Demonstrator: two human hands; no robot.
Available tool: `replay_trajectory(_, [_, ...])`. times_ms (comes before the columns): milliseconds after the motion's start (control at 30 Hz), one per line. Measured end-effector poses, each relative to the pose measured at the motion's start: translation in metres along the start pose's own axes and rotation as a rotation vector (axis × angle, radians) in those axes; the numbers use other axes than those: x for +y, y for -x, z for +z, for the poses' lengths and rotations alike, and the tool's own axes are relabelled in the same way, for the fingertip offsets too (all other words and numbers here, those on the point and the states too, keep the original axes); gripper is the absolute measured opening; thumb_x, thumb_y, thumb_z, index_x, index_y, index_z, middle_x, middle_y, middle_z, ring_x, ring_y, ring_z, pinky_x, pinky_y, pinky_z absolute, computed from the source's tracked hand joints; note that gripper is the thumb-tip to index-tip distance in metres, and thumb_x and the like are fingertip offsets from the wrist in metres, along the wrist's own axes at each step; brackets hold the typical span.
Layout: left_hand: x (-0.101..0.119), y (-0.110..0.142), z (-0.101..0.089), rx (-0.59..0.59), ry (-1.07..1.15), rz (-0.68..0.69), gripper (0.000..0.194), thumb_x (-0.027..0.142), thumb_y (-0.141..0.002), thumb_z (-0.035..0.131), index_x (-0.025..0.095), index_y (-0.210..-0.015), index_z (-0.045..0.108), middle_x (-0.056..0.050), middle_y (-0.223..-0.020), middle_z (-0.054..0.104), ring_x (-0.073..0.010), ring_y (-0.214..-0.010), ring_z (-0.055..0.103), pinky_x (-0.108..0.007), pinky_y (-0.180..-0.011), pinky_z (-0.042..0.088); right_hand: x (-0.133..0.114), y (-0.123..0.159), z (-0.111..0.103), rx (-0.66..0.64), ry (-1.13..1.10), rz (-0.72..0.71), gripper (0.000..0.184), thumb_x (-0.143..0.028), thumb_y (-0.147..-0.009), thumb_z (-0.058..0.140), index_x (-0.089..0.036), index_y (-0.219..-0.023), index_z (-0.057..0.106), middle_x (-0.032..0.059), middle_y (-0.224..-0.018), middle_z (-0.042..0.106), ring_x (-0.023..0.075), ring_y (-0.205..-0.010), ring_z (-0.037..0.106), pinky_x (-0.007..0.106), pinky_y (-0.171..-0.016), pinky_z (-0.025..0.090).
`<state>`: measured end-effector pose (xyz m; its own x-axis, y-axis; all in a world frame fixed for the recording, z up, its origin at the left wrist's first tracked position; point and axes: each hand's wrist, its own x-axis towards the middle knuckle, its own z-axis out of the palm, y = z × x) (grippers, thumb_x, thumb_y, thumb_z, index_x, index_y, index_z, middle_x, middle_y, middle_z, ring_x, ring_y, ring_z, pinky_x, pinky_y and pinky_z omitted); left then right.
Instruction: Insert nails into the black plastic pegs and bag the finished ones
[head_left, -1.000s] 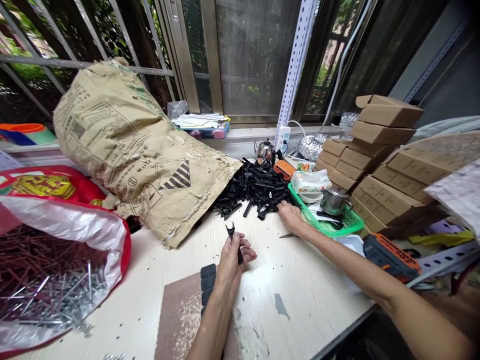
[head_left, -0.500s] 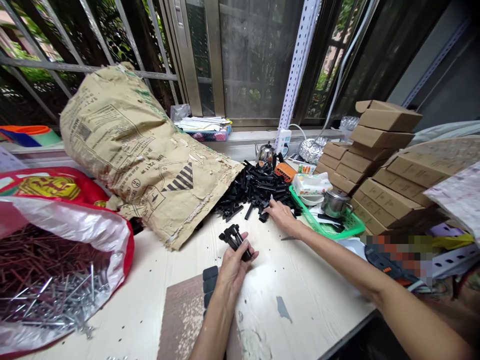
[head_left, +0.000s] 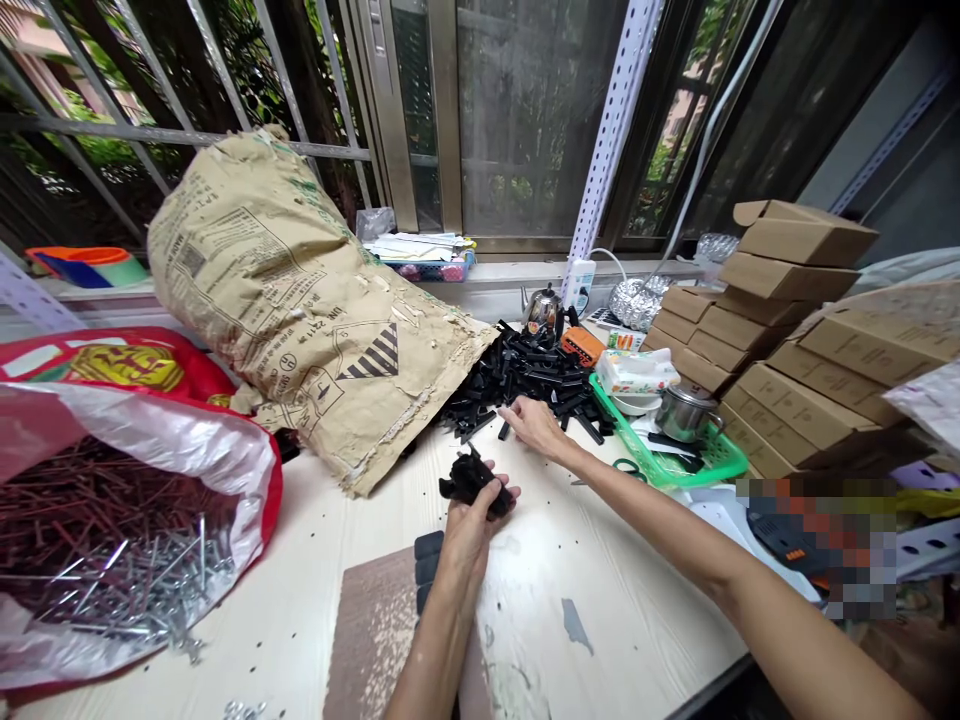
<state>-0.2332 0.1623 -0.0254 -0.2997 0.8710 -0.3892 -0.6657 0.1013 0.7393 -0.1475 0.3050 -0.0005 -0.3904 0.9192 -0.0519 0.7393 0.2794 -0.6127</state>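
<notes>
My left hand [head_left: 474,525] is closed round a bunch of black plastic pieces [head_left: 471,478], held above the table with the thumb across them. Farther forward, my right hand [head_left: 534,428] is at the front edge of a pile of black plastic pieces [head_left: 536,365]. Its fingers are bent together just over a short loose piece; whether they grip it is hidden. The pile lies at the mouth of a large brown paper sack [head_left: 300,330], which leans over on its side. Black padded blocks [head_left: 427,570] lie partly behind my left forearm.
A red and white bag of long metal screws or nails [head_left: 112,570] stands at left. A green basket [head_left: 720,455] with a metal cup [head_left: 686,412] is at right, scissors [head_left: 626,468] beside it. Cardboard boxes [head_left: 810,410] are stacked behind. A brown board [head_left: 367,620] lies in front.
My right hand has moved left along the pile's front edge, towards the loose pieces. My left hand still holds its bunch, now turned a little. The view has shifted slightly left.
</notes>
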Motion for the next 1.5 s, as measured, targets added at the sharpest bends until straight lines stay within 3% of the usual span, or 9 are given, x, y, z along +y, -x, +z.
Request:
replay_trajectory(133, [0.002,0.0,-0.002,0.008,0.053,-0.053,0.046,0.017,-0.067,0.074,0.019,-0.109,0.054,-0.007,-0.088,0.07,-0.0229,-0.074,0.07,-0.035,-0.066,0.055,0.005,-0.019,0.005,0.085,0.08,0.105,0.027,-0.022,-0.077,0.061,-0.011,-0.101,0.055,0.0186,-0.097,0.065,0.0305,-0.097,0.061,0.037,-0.079,0.043])
replay_trajectory(367, [0.005,-0.002,-0.005,0.057,0.014,0.014,0.056,0.027,-0.066,0.078,0.022,-0.117,0.055,-0.006,-0.089,0.069,-0.0182,-0.072,0.068,-0.028,-0.063,0.054,0.006,0.044,0.012,0.067,-0.11,-0.116,0.038,-0.022,-0.079,0.054,-0.017,-0.117,0.048,0.0002,-0.079,0.065,0.0129,-0.071,0.061,0.022,-0.067,0.044])
replay_trajectory(500, [0.005,-0.005,-0.003,0.059,0.144,-0.012,0.049,0.029,-0.062,0.081,0.017,-0.105,0.061,-0.008,-0.087,0.069,-0.0184,-0.071,0.067,-0.028,-0.06,0.053,0.001,0.068,0.018,-0.218,-0.324,-0.416,0.022,-0.026,-0.081,0.055,-0.016,-0.099,0.061,-0.0011,-0.073,0.064,0.0107,-0.064,0.059,0.019,-0.058,0.043])
replay_trajectory(600, [0.009,-0.008,-0.005,0.119,0.175,0.003,0.045,0.021,-0.053,0.085,0.016,-0.091,0.062,-0.006,-0.08,0.068,-0.0181,-0.068,0.065,-0.029,-0.059,0.053,0.0,0.046,0.018,-0.403,-0.294,-0.474,0.021,-0.029,-0.085,0.052,-0.013,-0.09,0.065,0.0012,-0.074,0.066,0.012,-0.066,0.06,0.02,-0.059,0.044])
replay_trajectory(733, [0.012,-0.011,-0.011,0.258,0.076,0.067,0.041,0.022,-0.05,0.084,0.017,-0.085,0.064,-0.001,-0.072,0.064,-0.0135,-0.063,0.061,-0.026,-0.058,0.049,-0.001,-0.007,0.02,-0.12,0.2,-0.507,0.03,-0.017,-0.089,0.045,-0.021,-0.112,0.063,0.0047,-0.103,0.063,0.0149,-0.092,0.059,0.024,-0.077,0.044])
replay_trajectory(833, [0.01,-0.01,-0.013,0.221,-0.064,0.178,0.045,0.027,-0.052,0.083,0.018,-0.093,0.068,0.0,-0.076,0.065,-0.0107,-0.063,0.058,-0.022,-0.058,0.045,-0.002,-0.029,0.03,-0.095,0.507,-0.503,0.033,-0.016,-0.09,0.042,-0.026,-0.115,0.06,0.007,-0.111,0.057,0.02,-0.101,0.054,0.03,-0.079,0.043])
replay_trajectory(1000, [0.006,-0.007,-0.013,0.124,-0.149,0.329,0.041,0.029,-0.059,0.079,0.018,-0.097,0.069,-0.004,-0.09,0.07,-0.0141,-0.081,0.061,-0.024,-0.072,0.044,-0.001,-0.029,0.039,-0.155,0.601,-0.549,0.026,-0.022,-0.094,0.039,-0.023,-0.105,0.062,0.0083,-0.108,0.056,0.0227,-0.102,0.049,0.034,-0.081,0.04])
replay_trajectory(1233, [0.011,-0.01,-0.016,0.275,-0.093,0.33,0.042,0.031,-0.06,0.078,0.018,-0.098,0.067,-0.004,-0.089,0.069,-0.0145,-0.077,0.062,-0.024,-0.068,0.043,-0.003,-0.03,0.037,-0.14,0.655,-0.571,0.042,-0.02,-0.094,0.035,-0.033,-0.134,0.041,0.0078,-0.11,0.054,0.0216,-0.098,0.052,0.032,-0.079,0.038])
replay_trajectory(1500, [0.022,-0.009,-0.017,0.338,-0.031,0.342,0.047,0.032,-0.057,0.08,0.013,-0.097,0.065,-0.007,-0.086,0.069,-0.0158,-0.072,0.064,-0.027,-0.069,0.045,-0.017,-0.028,0.035,-0.02,0.591,-0.491,0.016,-0.021,-0.084,0.051,-0.018,-0.093,0.064,0.01,-0.116,0.053,0.023,-0.102,0.05,0.035,-0.086,0.035])
